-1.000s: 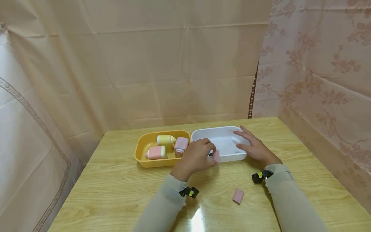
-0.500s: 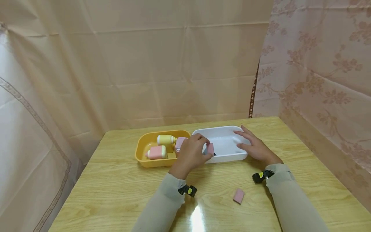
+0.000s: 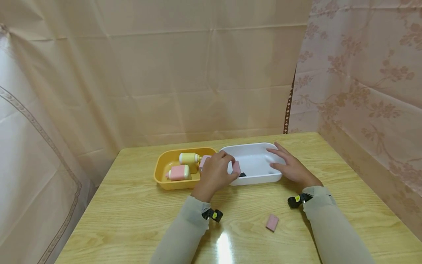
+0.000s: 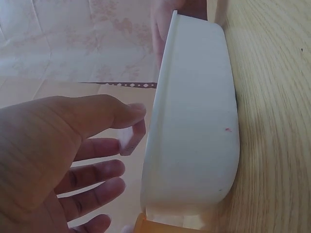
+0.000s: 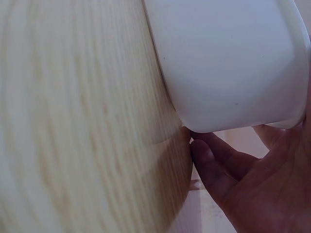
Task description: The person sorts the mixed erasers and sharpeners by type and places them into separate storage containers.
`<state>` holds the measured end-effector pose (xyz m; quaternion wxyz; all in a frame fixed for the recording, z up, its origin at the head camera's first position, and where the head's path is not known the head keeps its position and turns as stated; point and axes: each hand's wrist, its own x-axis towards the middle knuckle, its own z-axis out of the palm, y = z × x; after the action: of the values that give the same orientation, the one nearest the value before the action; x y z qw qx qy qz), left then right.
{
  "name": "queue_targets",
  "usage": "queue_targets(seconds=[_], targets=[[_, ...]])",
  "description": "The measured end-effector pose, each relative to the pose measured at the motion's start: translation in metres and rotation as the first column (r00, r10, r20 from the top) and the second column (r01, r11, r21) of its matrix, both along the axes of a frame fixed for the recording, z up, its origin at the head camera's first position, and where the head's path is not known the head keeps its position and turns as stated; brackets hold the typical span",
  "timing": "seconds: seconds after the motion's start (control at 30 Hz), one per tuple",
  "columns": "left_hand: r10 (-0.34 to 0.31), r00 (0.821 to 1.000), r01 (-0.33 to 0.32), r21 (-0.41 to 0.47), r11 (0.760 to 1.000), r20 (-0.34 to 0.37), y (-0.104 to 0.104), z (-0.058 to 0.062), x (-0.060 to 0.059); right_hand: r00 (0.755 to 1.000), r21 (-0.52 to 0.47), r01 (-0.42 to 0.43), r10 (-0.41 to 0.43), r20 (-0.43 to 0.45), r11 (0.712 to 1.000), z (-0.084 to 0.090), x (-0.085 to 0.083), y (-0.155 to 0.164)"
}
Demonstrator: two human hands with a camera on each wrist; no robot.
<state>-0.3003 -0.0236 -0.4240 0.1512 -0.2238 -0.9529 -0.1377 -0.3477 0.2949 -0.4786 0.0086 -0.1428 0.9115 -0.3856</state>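
Observation:
My left hand point(image 3: 215, 175) pinches a small pink rectangular block point(image 3: 236, 168) between thumb and fingers, over the near left part of the white tray point(image 3: 254, 179). In the left wrist view the pink block point(image 4: 132, 138) stands just beyond the tray rim, with the other fingers spread loosely. Inside the tray, a small dark piece point(image 3: 242, 175) lies by the near wall. My right hand point(image 3: 292, 168) rests at the tray's right end with its fingers spread; the right wrist view has its fingertips point(image 5: 203, 151) low beside the tray wall. Another pink block point(image 3: 272, 222) lies flat on the table.
A yellow tray point(image 3: 176, 186) stands left against the white one. It holds a yellow bottle point(image 3: 188, 158), a pink bottle point(image 3: 178, 172) and a lilac item point(image 3: 203, 160) partly hidden behind my left hand. The wooden table point(image 3: 132, 216) meets a beige curtain point(image 3: 165, 91) behind.
My left hand has moved left with the pink block, from the tray's near edge to over its left part. The dark piece has come into view in the tray. My right hand stays put.

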Motion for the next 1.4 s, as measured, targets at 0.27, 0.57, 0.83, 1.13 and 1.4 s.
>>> queue_targets(seconds=[0.27,0.57,0.83,1.13,1.4], targets=[[0.0,1.0,0.0,-0.01,1.0,0.003,0.0004,-0.0005,-0.0002,1.0,-0.004,0.002,-0.002,0.013,1.0,-0.0003,0.0012,0.0013],[0.0,1.0,0.0,-0.008,1.0,0.014,0.0007,-0.0017,-0.001,1.0,-0.002,-0.004,0.005,0.015,1.0,0.0001,0.0009,0.0019],[-0.005,0.999,0.006,-0.018,1.0,0.041,0.0008,-0.0003,0.0015,1.0,0.002,-0.004,0.004,0.002,1.0,0.0014,0.0013,0.0006],[-0.01,0.999,0.012,-0.034,0.999,0.039,0.0014,0.0022,0.0027,1.0,0.005,0.003,-0.003,0.014,1.0,0.0015,0.0011,0.0022],[-0.021,0.998,0.023,-0.034,0.999,0.052,0.0011,0.0037,0.0075,1.0,0.005,-0.002,0.002,0.006,1.0,-0.0006,-0.0007,0.0021]])
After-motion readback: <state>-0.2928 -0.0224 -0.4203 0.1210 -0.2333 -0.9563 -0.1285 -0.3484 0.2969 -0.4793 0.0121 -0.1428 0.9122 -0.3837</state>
